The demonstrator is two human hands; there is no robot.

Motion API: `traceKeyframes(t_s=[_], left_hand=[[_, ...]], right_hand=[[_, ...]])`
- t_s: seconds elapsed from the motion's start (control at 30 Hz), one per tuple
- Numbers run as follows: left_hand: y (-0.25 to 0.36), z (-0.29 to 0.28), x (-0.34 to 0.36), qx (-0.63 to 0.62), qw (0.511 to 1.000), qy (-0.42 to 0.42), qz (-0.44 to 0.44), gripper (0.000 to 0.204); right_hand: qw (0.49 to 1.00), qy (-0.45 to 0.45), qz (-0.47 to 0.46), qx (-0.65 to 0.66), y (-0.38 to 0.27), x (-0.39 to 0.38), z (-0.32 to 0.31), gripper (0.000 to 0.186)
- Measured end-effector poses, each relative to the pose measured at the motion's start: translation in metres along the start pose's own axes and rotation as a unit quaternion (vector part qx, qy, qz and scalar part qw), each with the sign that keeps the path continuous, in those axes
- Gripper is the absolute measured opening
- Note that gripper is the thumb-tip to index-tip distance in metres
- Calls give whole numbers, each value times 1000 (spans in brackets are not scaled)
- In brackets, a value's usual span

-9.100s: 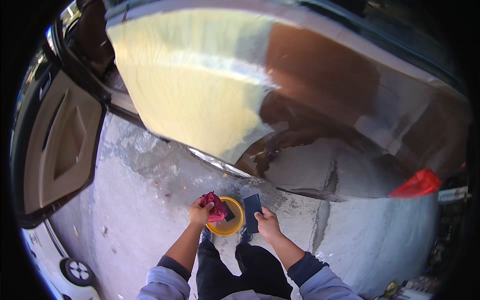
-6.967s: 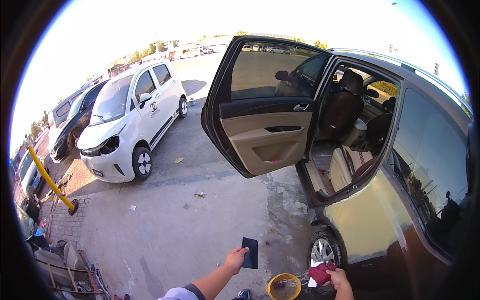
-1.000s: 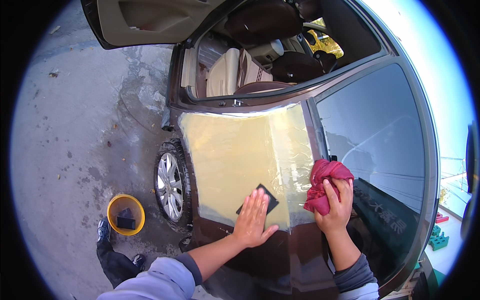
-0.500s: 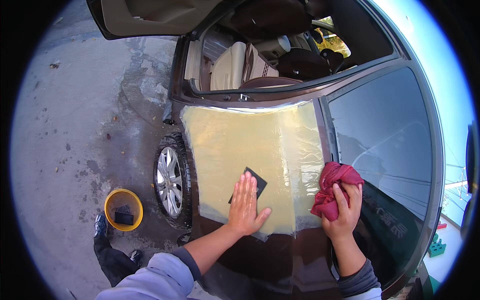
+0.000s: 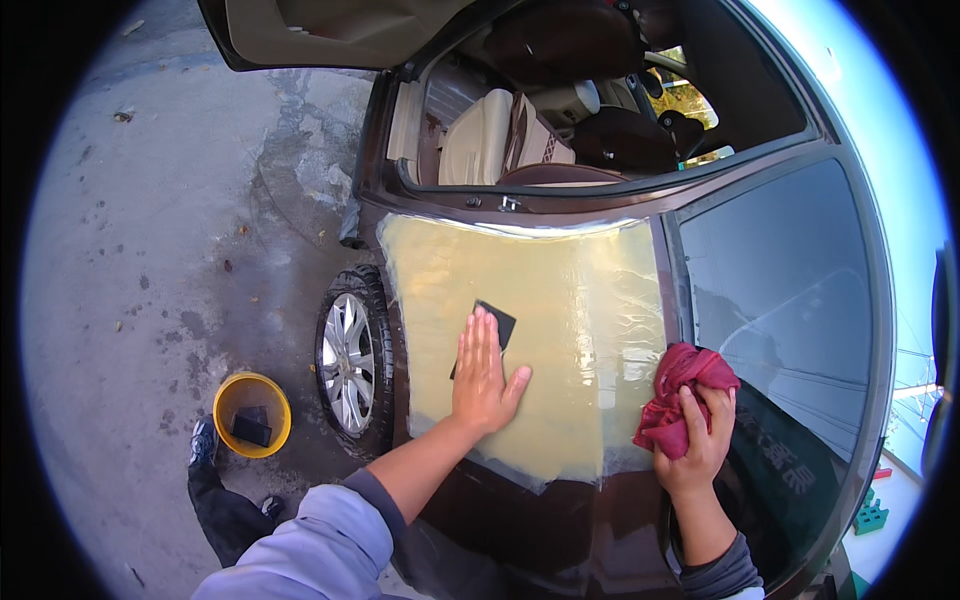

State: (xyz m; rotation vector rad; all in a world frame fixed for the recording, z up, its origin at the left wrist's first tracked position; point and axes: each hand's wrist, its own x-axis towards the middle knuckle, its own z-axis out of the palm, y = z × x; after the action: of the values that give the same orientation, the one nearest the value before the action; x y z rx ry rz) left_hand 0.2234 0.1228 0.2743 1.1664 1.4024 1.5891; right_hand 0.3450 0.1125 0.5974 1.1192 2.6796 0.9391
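Moved since the frame half a second earlier: the left hand (image 5: pixel 485 380) and the dark sheet (image 5: pixel 500 318) beneath it, both shifted across the pale patch (image 5: pixel 545 320) toward the door opening and the wheel. Left hand: laid flat, fingers straight and close together, thumb spread aside, pressing the sheet from above; no pinch visible, the palm's underside hidden. Sheet: thin, dark, set askew, corners showing past the fingers, lying on the patch near its middle. Right hand (image 5: pixel 697 455): fingers curled over a bunched dark-red cloth (image 5: pixel 695 368), gripping it at the patch's window-side edge; where the thumb bears cannot be told. Patch: cream-yellow, irregular at the lower border, glossy as if wet toward the window side, on brown bodywork (image 5: pixel 540 535). Step in hand, by judgement: rubbing the patch with the sheet, cloth kept at the ready. Next stroke, by judgement, calls for flat, even pressure, the sheet held from slipping under the fingers. Beyond the patch: silver-spoked wheel (image 5: pixel 350 365) to the left; dark side window (image 5: pixel 780 290) to the right; beige seat (image 5: pixel 480 135) within the doorway. On the ground: yellow bucket (image 5: pixel 281 412), holding dark blocks (image 5: pixel 251 428), near one shoe (image 5: pixel 203 440).
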Motion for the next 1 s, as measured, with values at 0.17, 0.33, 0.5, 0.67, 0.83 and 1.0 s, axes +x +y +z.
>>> traceKeyframes(t_s=[0.17,0.33,0.5,0.67,0.83,1.0], left_hand=[[23,-6,-91,-47,996,-57,47,99],[-72,16,73,1,998,23,-59,90],[-50,13,44,31,998,42,-35,91],[24,5,-145,-39,996,-53,66,100],[-22,15,-67,8,999,-31,7,96],[-76,17,75,7,991,-3,-134,89]], right_hand=[[1000,-1,-2,2,-1,2,-1,64],[1000,-3,-2,3,0,0,0,64],[1000,-1,-2,1,1,-2,2,64],[1000,-1,-6,1,-1,0,0,66],[1000,2,-9,-2,-2,1,0,66],[1000,0,1,-8,-1,-2,3,64]])
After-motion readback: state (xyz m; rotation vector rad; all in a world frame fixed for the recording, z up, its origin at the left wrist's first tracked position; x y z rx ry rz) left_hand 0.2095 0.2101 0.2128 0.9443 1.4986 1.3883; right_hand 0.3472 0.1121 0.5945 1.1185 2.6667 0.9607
